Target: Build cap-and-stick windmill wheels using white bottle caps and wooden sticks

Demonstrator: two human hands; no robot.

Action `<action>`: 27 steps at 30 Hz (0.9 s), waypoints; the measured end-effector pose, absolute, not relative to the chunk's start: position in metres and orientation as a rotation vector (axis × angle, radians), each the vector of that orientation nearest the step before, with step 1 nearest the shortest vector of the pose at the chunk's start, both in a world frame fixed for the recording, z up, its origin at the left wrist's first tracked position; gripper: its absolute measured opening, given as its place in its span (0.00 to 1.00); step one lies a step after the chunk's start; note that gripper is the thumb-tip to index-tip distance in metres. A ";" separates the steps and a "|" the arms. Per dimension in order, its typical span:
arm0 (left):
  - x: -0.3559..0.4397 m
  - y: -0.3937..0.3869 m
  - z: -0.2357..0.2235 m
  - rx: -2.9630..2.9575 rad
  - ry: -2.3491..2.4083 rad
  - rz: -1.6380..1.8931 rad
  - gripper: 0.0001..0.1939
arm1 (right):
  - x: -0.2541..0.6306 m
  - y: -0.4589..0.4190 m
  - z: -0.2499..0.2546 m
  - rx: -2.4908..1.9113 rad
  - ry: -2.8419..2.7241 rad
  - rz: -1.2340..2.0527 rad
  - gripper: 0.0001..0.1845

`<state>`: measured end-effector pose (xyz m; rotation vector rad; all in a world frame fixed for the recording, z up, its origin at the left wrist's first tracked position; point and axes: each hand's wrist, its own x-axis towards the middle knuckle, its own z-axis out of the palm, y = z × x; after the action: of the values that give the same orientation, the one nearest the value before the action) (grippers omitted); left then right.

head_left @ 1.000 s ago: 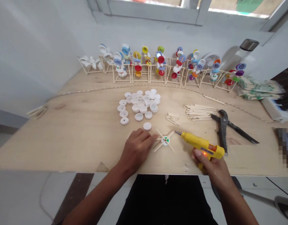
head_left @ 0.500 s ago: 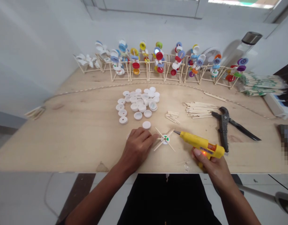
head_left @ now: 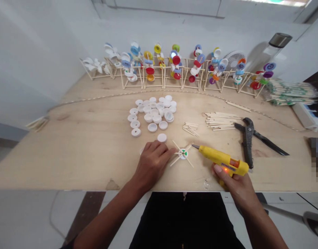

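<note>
My right hand (head_left: 234,180) is wrapped round the handle of a yellow hot glue gun (head_left: 221,159), its small light glowing orange. The nozzle points left and sits at the tip of the upper right stick of a spoked piece. That piece is a green and white disc (head_left: 184,154) with several thin wooden sticks (head_left: 188,162) radiating from it, lying on the table. With fingers closed, my left hand (head_left: 155,160) holds the left-pointing stick by its end. A white bottle cap (head_left: 161,137) lies just beyond my left hand, and another is partly hidden behind it.
Several white caps (head_left: 152,127) lie in a group, with short sticks (head_left: 190,129), longer sticks (head_left: 218,121) and a black-handled cutter (head_left: 248,141) to their right. Stick frames bearing colourful cap wheels (head_left: 176,60) line the back, near a small fan (head_left: 234,59) and a bottle (head_left: 268,52).
The view has shifted very slightly. Both hands, the glue gun and the spoked piece keep nearly the same places.
</note>
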<state>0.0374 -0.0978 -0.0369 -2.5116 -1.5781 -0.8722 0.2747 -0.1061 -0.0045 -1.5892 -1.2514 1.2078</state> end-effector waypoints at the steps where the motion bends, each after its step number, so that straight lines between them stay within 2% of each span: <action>1: 0.037 -0.098 -0.037 -2.511 -1.574 -0.870 0.11 | 0.275 -0.106 -0.005 -1.592 -1.254 1.207 0.17; 27: 0.039 -0.099 -0.034 -2.506 -1.599 -0.731 0.13 | 0.282 -0.101 -0.009 -1.527 -1.350 1.296 0.17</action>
<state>0.0395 -0.0986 -0.0338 -2.5062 -1.5988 -0.7315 0.2818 -0.1014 -0.0089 -1.5273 -1.3495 1.2958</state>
